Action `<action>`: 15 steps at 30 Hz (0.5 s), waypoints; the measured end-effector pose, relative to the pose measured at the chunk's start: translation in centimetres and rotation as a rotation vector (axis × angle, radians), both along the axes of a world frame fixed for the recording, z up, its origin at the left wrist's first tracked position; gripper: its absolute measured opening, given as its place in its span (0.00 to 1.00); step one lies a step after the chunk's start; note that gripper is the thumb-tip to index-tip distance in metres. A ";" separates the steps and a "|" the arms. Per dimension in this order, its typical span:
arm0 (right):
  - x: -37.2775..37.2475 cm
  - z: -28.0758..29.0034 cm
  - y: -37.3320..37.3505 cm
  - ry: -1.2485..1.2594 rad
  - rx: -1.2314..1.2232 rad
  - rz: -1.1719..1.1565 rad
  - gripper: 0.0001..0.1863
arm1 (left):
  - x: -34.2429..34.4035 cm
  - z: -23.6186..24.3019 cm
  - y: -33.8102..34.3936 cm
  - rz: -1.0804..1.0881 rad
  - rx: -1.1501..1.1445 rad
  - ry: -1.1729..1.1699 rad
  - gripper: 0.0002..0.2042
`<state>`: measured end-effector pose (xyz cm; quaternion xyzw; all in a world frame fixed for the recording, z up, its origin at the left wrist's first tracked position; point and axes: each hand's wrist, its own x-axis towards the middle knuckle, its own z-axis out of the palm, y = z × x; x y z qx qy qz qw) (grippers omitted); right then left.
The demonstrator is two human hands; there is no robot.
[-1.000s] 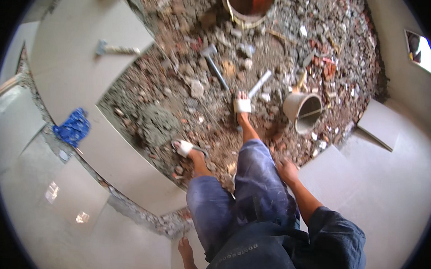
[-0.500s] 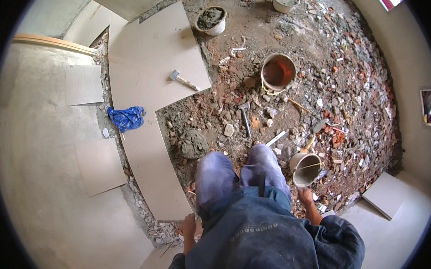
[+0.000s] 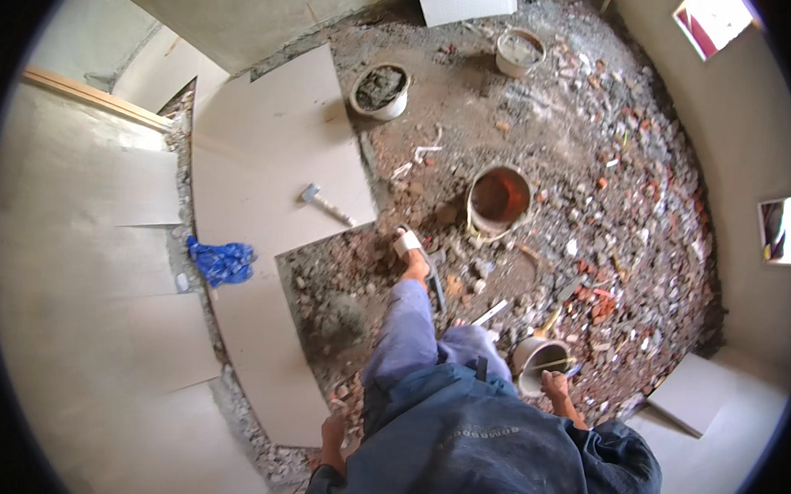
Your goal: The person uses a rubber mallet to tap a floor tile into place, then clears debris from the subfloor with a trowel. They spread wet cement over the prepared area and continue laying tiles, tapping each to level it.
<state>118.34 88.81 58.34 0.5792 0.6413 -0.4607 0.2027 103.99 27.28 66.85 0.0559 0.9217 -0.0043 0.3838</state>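
Observation:
My left hand (image 3: 333, 431) hangs low at my left side with its fingers curled, holding nothing that I can see. It is beside the near end of the pale floor tiles (image 3: 271, 365). My right hand (image 3: 555, 385), its fingers also curled, hangs over the near edge of a whitish bucket (image 3: 527, 353) in my view. A thin handle crosses that bucket's mouth; I see no grip on it. My left foot in a white-strapped sandal (image 3: 406, 242) is forward on the rubble, partly covering a dark-handled tool (image 3: 438, 293).
On the tiles lie a hammer (image 3: 328, 206) and a crumpled blue plastic bag (image 3: 222, 262). A mortar-filled bucket (image 3: 380, 105), a reddish-brown bucket (image 3: 498, 203) and another pale bucket (image 3: 518, 56) stand ahead. A trowel (image 3: 551, 317) and a white strip (image 3: 491, 312) lie in the rubble. Loose tiles (image 3: 691, 394) are at right.
My left leg has stepped forward onto the rubble. The view has tilted up, so the floor things sit lower. My right hand now overlaps the whitish bucket's mouth; the bucket appears unmoved.

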 end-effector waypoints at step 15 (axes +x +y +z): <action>-47.6 8.1 2.5 0.065 0.157 0.488 0.22 | -32.1 -2.4 0.2 1.126 0.383 0.341 0.14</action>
